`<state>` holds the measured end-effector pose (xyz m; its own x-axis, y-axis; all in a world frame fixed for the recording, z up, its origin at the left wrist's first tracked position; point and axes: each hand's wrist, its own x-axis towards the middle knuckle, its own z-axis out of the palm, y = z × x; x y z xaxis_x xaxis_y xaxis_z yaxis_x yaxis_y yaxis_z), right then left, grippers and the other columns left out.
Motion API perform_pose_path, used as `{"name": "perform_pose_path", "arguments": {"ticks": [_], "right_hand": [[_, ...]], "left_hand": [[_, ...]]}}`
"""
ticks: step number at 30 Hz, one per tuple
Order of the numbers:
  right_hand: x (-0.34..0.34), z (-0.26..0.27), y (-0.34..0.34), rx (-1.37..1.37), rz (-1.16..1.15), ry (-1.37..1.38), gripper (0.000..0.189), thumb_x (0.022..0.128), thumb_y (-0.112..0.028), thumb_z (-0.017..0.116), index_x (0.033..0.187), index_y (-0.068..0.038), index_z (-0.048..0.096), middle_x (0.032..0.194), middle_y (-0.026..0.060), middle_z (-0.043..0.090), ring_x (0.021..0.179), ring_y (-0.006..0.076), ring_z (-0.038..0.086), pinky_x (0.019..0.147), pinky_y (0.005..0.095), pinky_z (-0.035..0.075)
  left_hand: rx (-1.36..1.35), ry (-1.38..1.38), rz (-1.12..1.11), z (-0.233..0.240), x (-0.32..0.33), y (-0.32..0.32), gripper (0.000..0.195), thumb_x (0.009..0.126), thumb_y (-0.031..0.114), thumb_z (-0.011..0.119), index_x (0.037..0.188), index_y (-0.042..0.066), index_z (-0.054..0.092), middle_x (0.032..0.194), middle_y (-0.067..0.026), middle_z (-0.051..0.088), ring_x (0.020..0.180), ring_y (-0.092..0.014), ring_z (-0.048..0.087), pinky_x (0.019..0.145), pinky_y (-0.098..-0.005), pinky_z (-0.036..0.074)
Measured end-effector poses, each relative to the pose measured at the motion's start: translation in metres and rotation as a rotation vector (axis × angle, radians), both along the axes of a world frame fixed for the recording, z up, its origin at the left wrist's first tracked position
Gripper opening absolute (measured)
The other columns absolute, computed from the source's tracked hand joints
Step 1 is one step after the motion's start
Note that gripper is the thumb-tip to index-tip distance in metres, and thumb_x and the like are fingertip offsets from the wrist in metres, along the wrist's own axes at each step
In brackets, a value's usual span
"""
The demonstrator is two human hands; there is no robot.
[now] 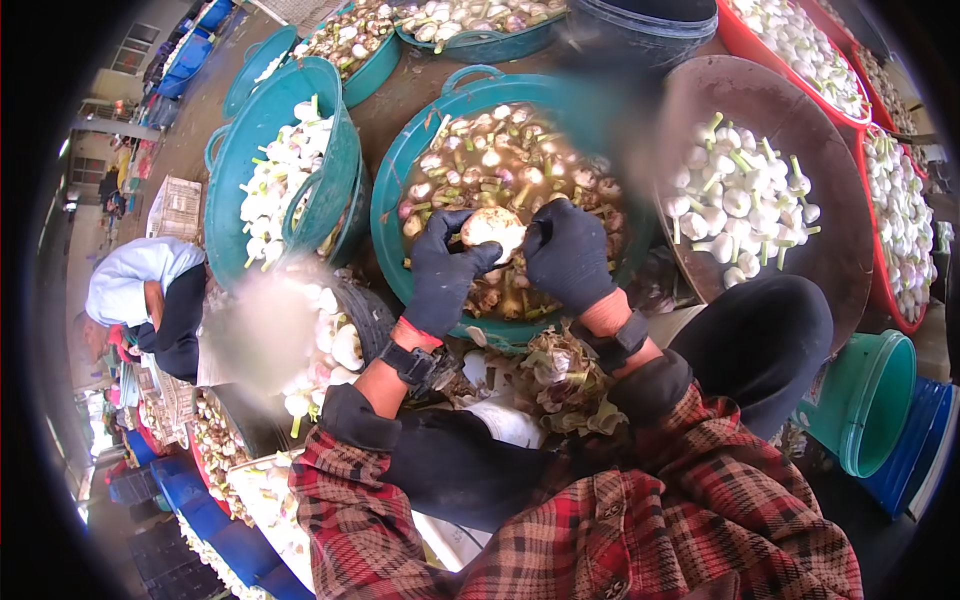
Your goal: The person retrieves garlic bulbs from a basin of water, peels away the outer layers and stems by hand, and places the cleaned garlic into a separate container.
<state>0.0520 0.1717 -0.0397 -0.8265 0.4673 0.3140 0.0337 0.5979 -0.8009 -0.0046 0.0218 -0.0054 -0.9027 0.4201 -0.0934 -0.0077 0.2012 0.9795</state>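
In a dark glove, my left hand [455, 266] grips a garlic bulb [493, 229] between fingers and thumb. My gloved right hand [568, 256] is at the bulb's right side, its fingers bent inward; whether they pinch the bulb or a bit of its skin is hard to see. Both are above a teal tub [388, 217] of brownish water full of unpeeled garlic bulbs with short green stems. Papery garlic skins [574, 375] lie heaped between the tub and my lap. To the right, a wide brown basin [810, 300] holds clean white bulbs.
A tilted teal tub [225, 202] of white garlic stands left, with a black container [367, 311] of bulbs below it. Red tubs [862, 120] of garlic line the right, above a green bucket [855, 405]. A black bucket [645, 30] is at the top. Another person [150, 285] sits far left.
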Motion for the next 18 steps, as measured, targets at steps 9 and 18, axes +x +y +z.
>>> {"name": "perform_pose_path", "arguments": {"ticks": [9, 18], "right_hand": [[0.006, -0.02, 0.017, -0.253, 0.051, 0.004, 0.013, 0.076, -0.012, 0.066, 0.082, -0.001, 0.066, 0.077, 0.0174, 0.066, 0.068, 0.0335, 0.064, 0.064, 0.0395, 0.051], [-0.001, 0.007, -0.007, -0.12, 0.028, 0.017, 0.016, 0.073, -0.016, 0.07, 0.084, -0.005, 0.07, 0.078, 0.0154, 0.066, 0.066, 0.031, 0.064, 0.06, 0.0381, 0.05]], "left_hand": [[0.455, -0.439, 0.028, -0.004, -0.009, -0.003, 0.034, 0.086, 0.003, 0.062, 0.116, -0.001, 0.049, 0.11, -0.0101, 0.059, 0.1, -0.021, 0.061, 0.083, -0.037, 0.055], [0.008, -0.033, 0.204, -0.025, -0.007, 0.004, 0.033, 0.071, 0.006, 0.078, 0.095, -0.003, 0.056, 0.091, -0.0086, 0.064, 0.082, -0.014, 0.06, 0.074, -0.0284, 0.05]]}}
